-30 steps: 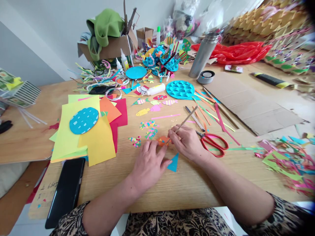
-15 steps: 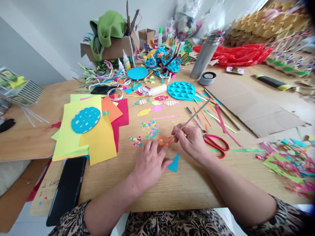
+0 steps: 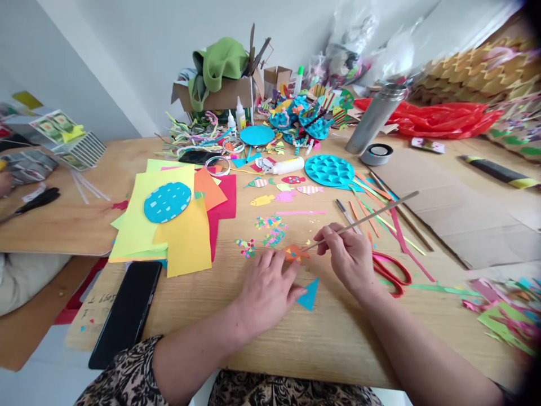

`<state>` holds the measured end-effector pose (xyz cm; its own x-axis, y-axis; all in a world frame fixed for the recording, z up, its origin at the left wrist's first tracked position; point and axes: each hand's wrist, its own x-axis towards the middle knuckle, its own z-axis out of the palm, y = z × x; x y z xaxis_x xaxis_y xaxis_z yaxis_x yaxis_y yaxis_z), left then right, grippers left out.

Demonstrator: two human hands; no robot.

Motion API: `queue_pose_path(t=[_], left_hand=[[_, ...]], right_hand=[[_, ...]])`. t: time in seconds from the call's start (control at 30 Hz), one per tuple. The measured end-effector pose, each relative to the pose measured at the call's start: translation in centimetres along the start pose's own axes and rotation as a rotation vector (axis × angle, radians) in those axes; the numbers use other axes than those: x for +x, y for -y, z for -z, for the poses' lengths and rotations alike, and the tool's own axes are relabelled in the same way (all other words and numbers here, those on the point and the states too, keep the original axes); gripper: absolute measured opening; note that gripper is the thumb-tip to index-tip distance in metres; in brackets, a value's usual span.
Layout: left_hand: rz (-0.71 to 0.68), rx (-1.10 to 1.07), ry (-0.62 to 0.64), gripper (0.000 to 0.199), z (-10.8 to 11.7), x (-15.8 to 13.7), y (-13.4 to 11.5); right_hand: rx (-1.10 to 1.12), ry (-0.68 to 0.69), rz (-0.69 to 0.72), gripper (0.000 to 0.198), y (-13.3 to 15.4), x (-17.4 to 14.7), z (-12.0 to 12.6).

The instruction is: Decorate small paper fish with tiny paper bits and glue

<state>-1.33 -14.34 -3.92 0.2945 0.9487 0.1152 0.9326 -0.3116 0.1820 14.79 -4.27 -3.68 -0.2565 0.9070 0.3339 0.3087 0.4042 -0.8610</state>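
Note:
Between my fingers in the head view a thin wooden stick [image 3: 382, 211] slants up to the right; my right hand [image 3: 349, 256] is closed round its lower part. Its lower tip reaches an orange paper fish [image 3: 292, 252] with small coloured spots. My left hand [image 3: 266, 290] lies flat on the table, fingers stretched out, the fingertips at the fish's near edge. A blue paper triangle [image 3: 310, 296] rests beside my left thumb. Small heaps of paper confetti [image 3: 273, 234] are just beyond the left fingertips. Several finished paper fish [image 3: 285, 195] lie farther back.
Red-handled scissors [image 3: 395, 270] and a pen [image 3: 347, 214] lie near my right hand. Coloured paper sheets [image 3: 190, 242] and a phone [image 3: 127, 316] are at left. A steel flask [image 3: 376, 121], blue scalloped disc [image 3: 329, 170] and cardboard [image 3: 448, 214] stand or lie at right.
The stick has tipped lower to the right, its tip still at the orange fish. My left hand keeps its place by the fish. The whole view has shifted slightly.

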Motion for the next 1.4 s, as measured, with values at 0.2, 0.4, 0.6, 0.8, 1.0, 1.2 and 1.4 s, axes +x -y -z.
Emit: queue_pose_path(t=[0.2, 0.4, 0.6, 0.8, 1.0, 1.2, 1.4], left_hand=[[0.003, -0.021, -0.029, 0.047, 0.0, -0.1, -0.1], [-0.007, -0.011, -0.049, 0.037, 0.0, -0.2, -0.2], [-0.028, 0.019, -0.049, 0.040, -0.1, -0.2, -0.2], [-0.036, 0.024, -0.071, 0.039, -0.2, -0.3, -0.2], [-0.037, 0.037, -0.093, 0.037, -0.4, -0.3, -0.2], [-0.041, 0.057, -0.109, 0.037, -0.3, -0.3, -0.3], [-0.026, 0.051, -0.140, 0.036, -0.5, -0.2, -0.4]], right_hand=[[0.039, -0.009, -0.044, 0.041, 0.1, 0.3, -0.4], [0.066, -0.036, -0.056, 0.041, 0.3, 0.7, -0.6], [0.078, -0.040, -0.077, 0.039, 0.3, 1.2, -0.4], [0.038, 0.030, -0.095, 0.034, 1.5, 2.3, 0.0], [0.075, 0.044, -0.036, 0.029, 3.1, 3.8, -0.8], [0.142, -0.037, -0.040, 0.026, 2.6, 4.0, -2.8], [0.043, 0.016, -0.047, 0.025, 1.5, 3.1, -3.5]])
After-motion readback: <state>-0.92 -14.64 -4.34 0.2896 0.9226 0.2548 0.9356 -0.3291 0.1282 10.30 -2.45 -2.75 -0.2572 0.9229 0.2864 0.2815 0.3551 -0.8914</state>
